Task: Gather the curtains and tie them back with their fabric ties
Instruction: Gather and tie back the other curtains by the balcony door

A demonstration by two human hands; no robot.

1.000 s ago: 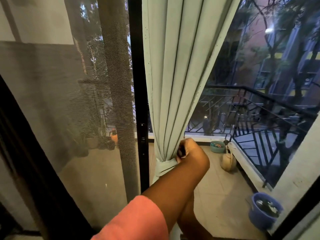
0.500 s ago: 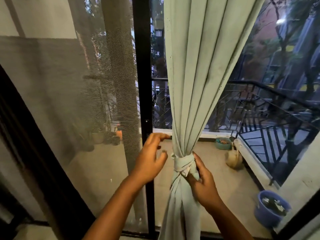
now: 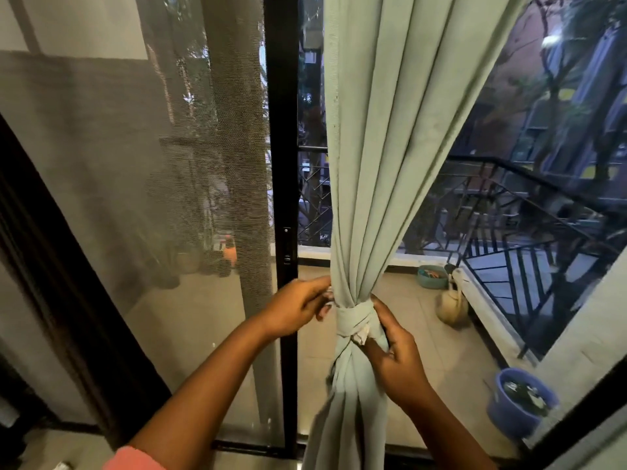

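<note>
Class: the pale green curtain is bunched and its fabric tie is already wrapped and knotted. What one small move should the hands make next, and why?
Probably pull the tie's two ends apart to snug the knot. The fabric tie already circles the gathered curtain, the left hand pinches fabric at its left side, and the right hand grips the end below the knot, which looks loose.

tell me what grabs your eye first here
The pale green curtain hangs down the middle, cinched by a knotted tie. The left hand pinches the curtain's left edge at the knot, and the right hand grips the fabric just below it. A blue tub sits on the balcony floor, lower right.
</note>
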